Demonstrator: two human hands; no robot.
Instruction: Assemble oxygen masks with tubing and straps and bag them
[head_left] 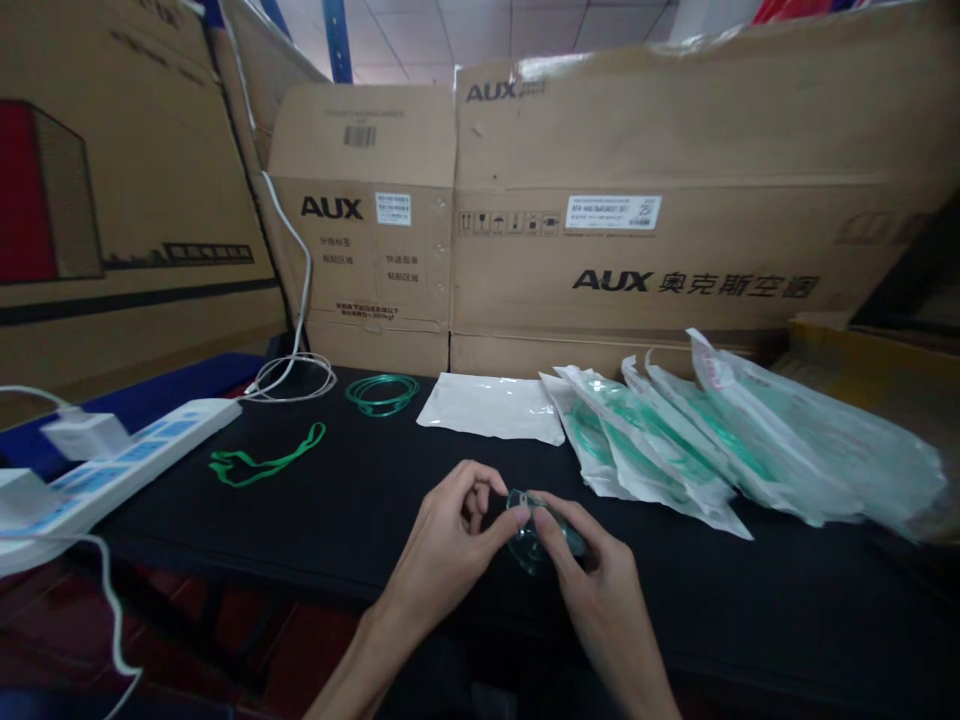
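Note:
A clear greenish oxygen mask (528, 548) is between my hands above the near part of the black table. My left hand (463, 518) has its thumb pressed on the mask's near side, with the fingers curled behind. From the other side, my right hand (586, 545) grips the mask, thumb on top and fingers wrapped around it. Both thumbs almost meet near a small metal-looking strip at the mask's upper edge. A green elastic strap (268, 466) lies loose to the left. Farther back is a coil of green tubing (382, 394).
Behind the hands lies a flat white pouch (491, 408). Several clear-and-white packages (660, 430) with green contents overlap on the right. A white power strip (157, 460) with plugs and cables runs along the left. Large cardboard boxes (675, 240) wall off the back.

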